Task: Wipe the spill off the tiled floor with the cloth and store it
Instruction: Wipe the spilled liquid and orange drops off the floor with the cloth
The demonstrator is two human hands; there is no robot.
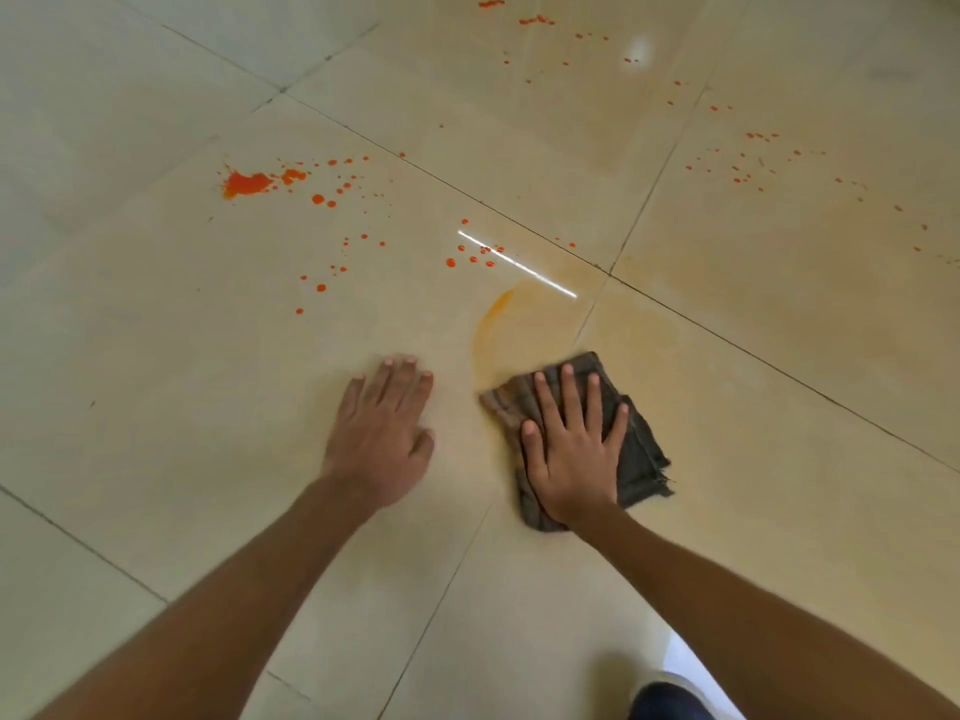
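The tiled floor is stretching across the whole view, carrying an orange spill far left with drops scattering rightward. A faint orange smear is curving just beyond the cloth. The right hand is pressing flat on this dark cloth, fingers spread wide. The left hand is resting flat on bare tile, fingers narrow together, gripping nothing.

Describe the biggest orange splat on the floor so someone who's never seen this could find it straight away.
Start at the left hand pressed flat on the tiled floor, then look farther away and to the left on the same tile. There sits the biggest splat, a solid orange blotch with spiky edges; everything around it is only small round droplets.
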